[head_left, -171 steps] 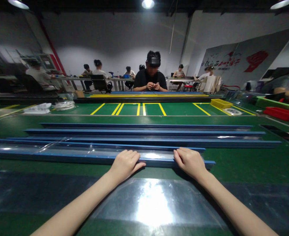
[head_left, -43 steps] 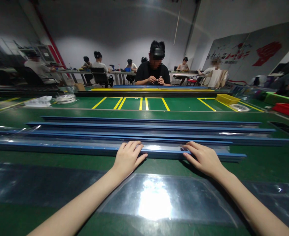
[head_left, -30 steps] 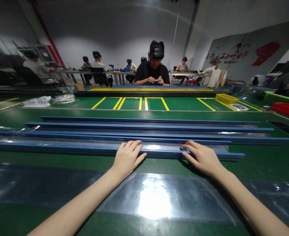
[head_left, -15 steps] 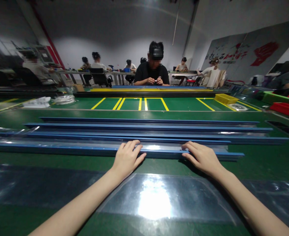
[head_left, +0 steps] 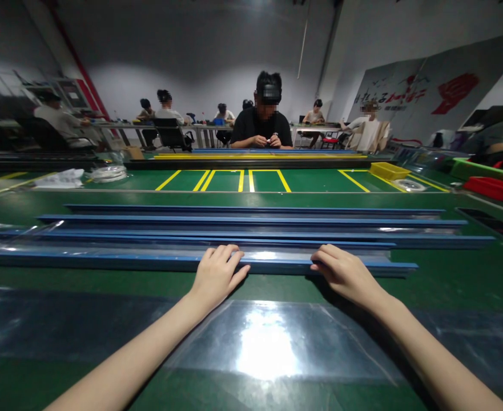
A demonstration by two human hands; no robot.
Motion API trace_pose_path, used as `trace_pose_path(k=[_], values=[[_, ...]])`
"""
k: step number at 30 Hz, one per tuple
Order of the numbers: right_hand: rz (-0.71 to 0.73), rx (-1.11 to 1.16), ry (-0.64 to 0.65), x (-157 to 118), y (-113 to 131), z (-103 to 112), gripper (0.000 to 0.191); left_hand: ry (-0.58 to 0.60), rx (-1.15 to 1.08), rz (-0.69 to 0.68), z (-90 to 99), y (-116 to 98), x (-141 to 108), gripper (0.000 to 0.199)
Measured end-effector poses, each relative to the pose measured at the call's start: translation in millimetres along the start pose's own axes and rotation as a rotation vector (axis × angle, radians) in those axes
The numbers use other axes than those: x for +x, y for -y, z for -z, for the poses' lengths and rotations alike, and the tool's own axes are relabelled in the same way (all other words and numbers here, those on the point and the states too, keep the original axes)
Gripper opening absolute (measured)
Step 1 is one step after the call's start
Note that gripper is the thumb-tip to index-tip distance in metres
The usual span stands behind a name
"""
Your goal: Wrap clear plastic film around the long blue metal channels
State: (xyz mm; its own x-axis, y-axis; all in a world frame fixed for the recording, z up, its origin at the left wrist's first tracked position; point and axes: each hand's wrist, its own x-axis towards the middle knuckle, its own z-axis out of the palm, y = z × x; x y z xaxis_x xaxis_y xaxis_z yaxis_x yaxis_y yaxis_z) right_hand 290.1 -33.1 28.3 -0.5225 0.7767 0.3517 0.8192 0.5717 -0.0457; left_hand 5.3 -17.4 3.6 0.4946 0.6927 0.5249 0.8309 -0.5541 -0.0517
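Observation:
Several long blue plastic rails [head_left: 255,234] lie side by side across the green table, with clear film in their channels. My left hand [head_left: 217,273] rests on the nearest rail [head_left: 279,266], its fingers over the front lip and its thumb stretched apart on the near side. Farther right along that rail is my right hand [head_left: 347,273]. Its fingers are bent over the front lip, and its thumb is tucked out of sight beneath. Between my forearms and beyond them, a wide strip of clear plastic film [head_left: 320,337] lies flat, shining under the light.
A dark phone-like slab [head_left: 493,224] lies at the right. Farther back are a yellow tray [head_left: 389,170], a red bin [head_left: 495,188], a coil of white tubing [head_left: 108,174] and yellow tape lines. A person in black [head_left: 262,128] sits opposite, with more people behind.
My right hand's fingers have bent in closer around the rail's lip, and its thumb has gone out of sight. My left hand stays on the rail. The view has shifted slightly.

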Motion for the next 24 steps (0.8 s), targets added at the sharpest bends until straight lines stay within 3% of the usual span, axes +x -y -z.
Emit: trace_pose_path(k=[8,19,24], values=[[0.013,-0.185,0.058,0,-3,10,0.016,-0.059,-0.048,-0.054,2.7,0,-2,0.021],[-0.191,-0.187,0.139,-24,-39,29,0.016,-0.116,-0.003,-0.020,4.9,-2,-1,0.024],[-0.124,-0.214,0.106,-21,-31,20,0.022,-0.088,0.018,0.011,3.1,-2,-1,0.028]])
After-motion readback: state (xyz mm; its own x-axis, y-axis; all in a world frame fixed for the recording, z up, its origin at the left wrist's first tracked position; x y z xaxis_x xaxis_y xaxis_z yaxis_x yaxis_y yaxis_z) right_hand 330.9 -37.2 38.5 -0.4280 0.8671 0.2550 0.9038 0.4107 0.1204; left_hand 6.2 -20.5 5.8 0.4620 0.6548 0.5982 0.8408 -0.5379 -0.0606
